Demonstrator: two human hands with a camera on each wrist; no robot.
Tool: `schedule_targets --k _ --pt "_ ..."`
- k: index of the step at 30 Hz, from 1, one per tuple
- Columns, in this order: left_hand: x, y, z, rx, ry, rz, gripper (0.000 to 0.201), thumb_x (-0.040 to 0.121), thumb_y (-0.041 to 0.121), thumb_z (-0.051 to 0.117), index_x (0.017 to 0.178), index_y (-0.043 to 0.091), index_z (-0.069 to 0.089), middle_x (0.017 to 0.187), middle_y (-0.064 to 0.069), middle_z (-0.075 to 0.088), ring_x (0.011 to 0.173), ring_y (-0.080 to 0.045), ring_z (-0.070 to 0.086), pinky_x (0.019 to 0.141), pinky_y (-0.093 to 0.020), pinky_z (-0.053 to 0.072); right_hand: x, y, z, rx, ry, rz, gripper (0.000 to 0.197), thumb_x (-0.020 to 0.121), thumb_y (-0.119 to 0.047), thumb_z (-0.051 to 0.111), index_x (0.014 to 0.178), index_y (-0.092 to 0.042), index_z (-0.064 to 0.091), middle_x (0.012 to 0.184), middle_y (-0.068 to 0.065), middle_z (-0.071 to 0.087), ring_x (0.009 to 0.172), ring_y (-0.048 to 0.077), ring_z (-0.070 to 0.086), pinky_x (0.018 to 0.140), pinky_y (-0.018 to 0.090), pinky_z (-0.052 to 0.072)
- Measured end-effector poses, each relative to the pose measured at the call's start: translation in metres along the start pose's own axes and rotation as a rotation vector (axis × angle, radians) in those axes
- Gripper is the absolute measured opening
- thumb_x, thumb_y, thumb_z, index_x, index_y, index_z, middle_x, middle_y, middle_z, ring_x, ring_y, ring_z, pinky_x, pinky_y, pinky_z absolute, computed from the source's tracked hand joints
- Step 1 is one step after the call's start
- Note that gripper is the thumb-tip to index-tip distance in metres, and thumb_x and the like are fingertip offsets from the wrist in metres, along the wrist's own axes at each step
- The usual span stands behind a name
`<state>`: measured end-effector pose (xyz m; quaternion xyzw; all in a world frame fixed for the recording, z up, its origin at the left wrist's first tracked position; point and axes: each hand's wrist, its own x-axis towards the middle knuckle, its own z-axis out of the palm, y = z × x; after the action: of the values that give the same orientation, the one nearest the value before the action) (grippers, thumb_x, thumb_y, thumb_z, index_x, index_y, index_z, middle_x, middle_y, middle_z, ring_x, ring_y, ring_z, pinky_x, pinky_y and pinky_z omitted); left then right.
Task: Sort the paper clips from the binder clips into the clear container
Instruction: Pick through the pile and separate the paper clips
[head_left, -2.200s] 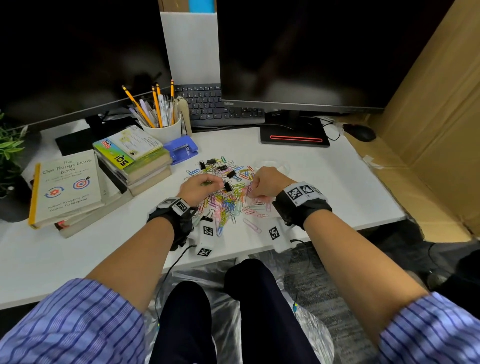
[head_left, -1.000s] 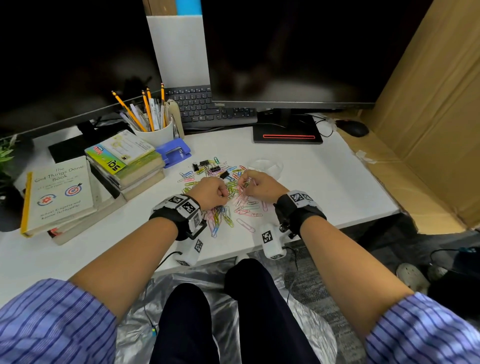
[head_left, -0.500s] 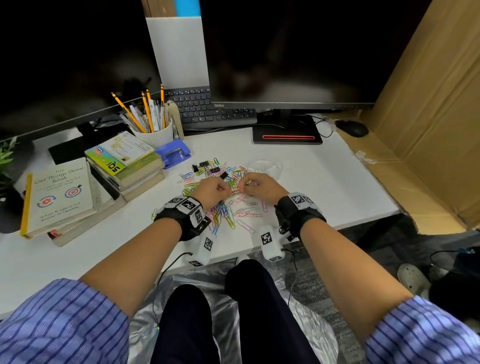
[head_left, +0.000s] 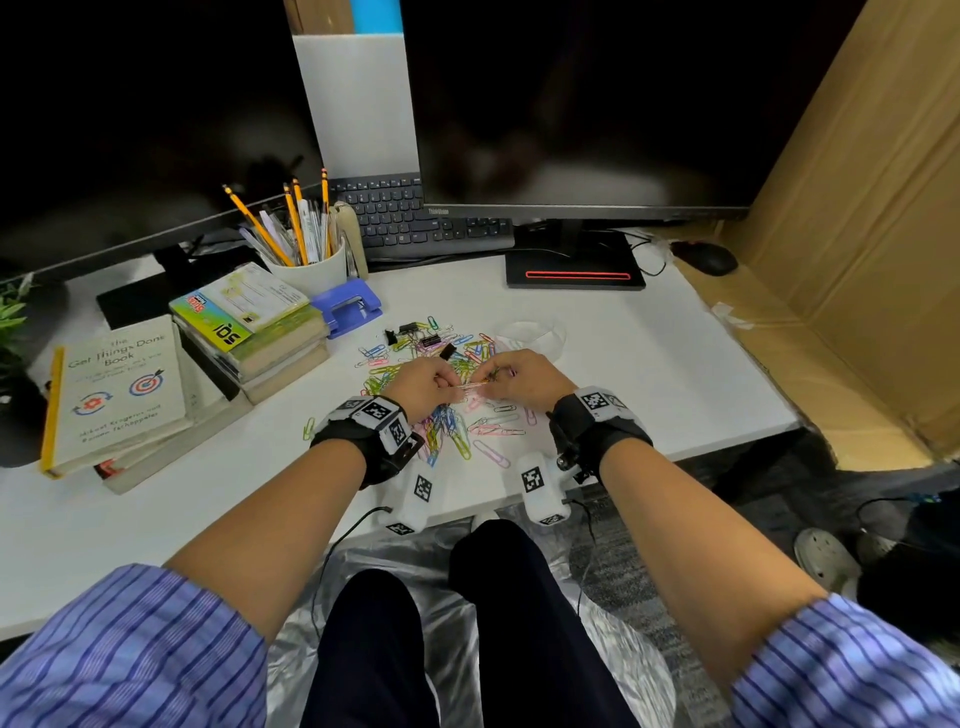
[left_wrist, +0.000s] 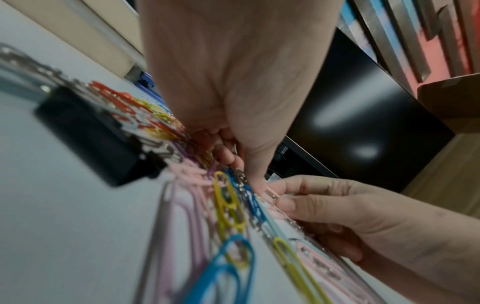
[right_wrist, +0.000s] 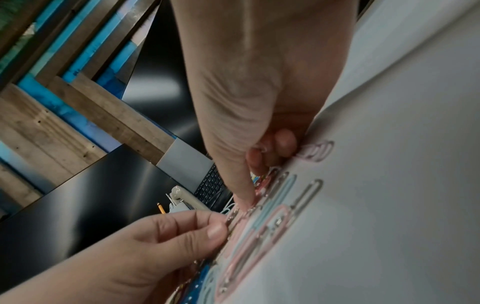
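Note:
A loose pile of coloured paper clips lies on the white desk, with black binder clips along its far edge. The clear container stands just behind the pile, to the right. My left hand and right hand meet over the pile's middle. Both pinch one thin paper clip stretched between them. In the right wrist view the left hand pinches that clip between thumb and forefinger. In the left wrist view a blurred binder clip lies left of my left hand.
Stacked books and a larger book lie at the left. Behind the pile stand a pencil cup and a blue hole punch. Keyboard, monitor base and mouse line the back; cardboard walls the right.
Both hands have drawn together from apart in the pile to its middle. They now hold one paper clip between them, raised slightly off the desk.

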<state>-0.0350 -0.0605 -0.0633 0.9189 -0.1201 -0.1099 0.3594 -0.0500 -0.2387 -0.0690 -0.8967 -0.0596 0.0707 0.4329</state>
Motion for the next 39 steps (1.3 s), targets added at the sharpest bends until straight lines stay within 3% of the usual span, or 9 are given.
schedule_targets --k 10,13,18,23,27,31,34,36,39 --pt "-0.001 -0.002 0.0 -0.028 0.015 0.014 0.012 0.084 0.011 0.071 0.092 0.003 0.068 0.082 0.002 0.06 0.06 0.002 0.045 0.053 0.0 0.038 0.0 0.01 0.0 0.221 0.073 -0.038 0.019 0.089 -0.019 0.066 0.097 -0.004 0.072 0.096 0.001 0.066 0.093 0.016 0.056 0.092 0.033 0.042" --pt "0.0 0.0 0.0 -0.02 0.02 -0.015 0.014 0.083 0.02 0.072 0.089 0.008 0.067 0.089 -0.001 0.061 0.072 -0.01 0.053 0.059 -0.014 0.039 0.001 0.009 0.001 0.267 0.114 0.002 0.019 0.087 -0.024 0.068 0.1 -0.011 0.074 0.102 0.007 0.072 0.1 0.025 0.064 0.099 0.036 0.046" --pt "-0.002 0.009 0.002 0.079 -0.008 -0.074 0.026 0.078 0.04 0.073 0.08 0.017 0.061 0.081 0.0 0.059 0.078 -0.017 0.054 0.069 -0.027 0.041 -0.006 0.011 0.006 0.291 0.29 -0.041 0.02 0.088 -0.026 0.067 0.095 -0.009 0.073 0.083 0.0 0.069 0.069 0.008 0.057 0.071 0.022 0.046" --pt "0.001 0.012 0.007 0.073 0.025 -0.091 0.021 0.084 0.032 0.069 0.085 0.011 0.072 0.069 0.003 0.056 0.079 -0.017 0.054 0.071 -0.026 0.04 -0.011 0.017 0.007 0.274 0.703 -0.059 0.021 0.092 -0.031 0.061 0.101 -0.016 0.073 0.059 -0.007 0.052 0.051 0.002 0.043 0.053 0.008 0.034" --pt "0.001 0.012 0.007 0.048 0.045 -0.106 0.021 0.085 0.025 0.068 0.09 0.006 0.074 0.081 -0.002 0.062 0.083 -0.018 0.057 0.075 -0.027 0.044 -0.01 0.022 0.005 0.217 0.794 0.034 0.027 0.096 -0.029 0.054 0.113 -0.016 0.071 0.069 0.007 0.058 0.058 0.011 0.045 0.053 0.011 0.035" --pt "0.001 0.012 0.006 0.026 0.043 -0.116 0.01 0.087 0.02 0.065 0.084 0.013 0.071 0.085 -0.008 0.063 0.082 -0.022 0.058 0.078 -0.03 0.048 -0.005 0.024 0.006 0.135 0.696 0.101 0.033 0.098 -0.027 0.05 0.126 -0.015 0.064 0.056 -0.011 0.042 0.063 0.014 0.046 0.071 0.022 0.039" --pt "0.002 0.012 0.003 -0.032 0.038 -0.107 0.021 0.089 0.016 0.061 0.07 0.009 0.057 0.066 -0.007 0.049 0.058 -0.015 0.045 0.068 -0.024 0.037 -0.008 0.017 0.006 0.208 0.774 0.048 0.035 0.102 -0.017 0.039 0.133 -0.01 0.053 0.095 0.005 0.068 0.093 0.024 0.06 0.084 0.022 0.041" --pt "0.0 0.013 0.001 -0.075 0.064 -0.113 0.019 0.089 0.015 0.063 0.071 0.01 0.059 0.063 -0.003 0.049 0.054 -0.008 0.042 0.069 -0.022 0.035 -0.009 0.015 0.005 0.282 0.84 0.03 0.037 0.102 -0.009 0.031 0.136 -0.005 0.045 0.13 0.013 0.056 0.12 0.024 0.052 0.099 0.021 0.036" --pt "-0.003 0.011 0.0 -0.143 0.106 -0.103 0.011 0.087 0.014 0.067 0.086 0.003 0.07 0.074 0.0 0.057 0.069 -0.012 0.051 0.075 -0.022 0.038 -0.007 0.015 0.005 0.248 0.865 -0.022 0.042 0.098 0.0 0.032 0.14 -0.005 0.041 0.122 0.013 0.053 0.109 0.019 0.052 0.101 0.029 0.041"
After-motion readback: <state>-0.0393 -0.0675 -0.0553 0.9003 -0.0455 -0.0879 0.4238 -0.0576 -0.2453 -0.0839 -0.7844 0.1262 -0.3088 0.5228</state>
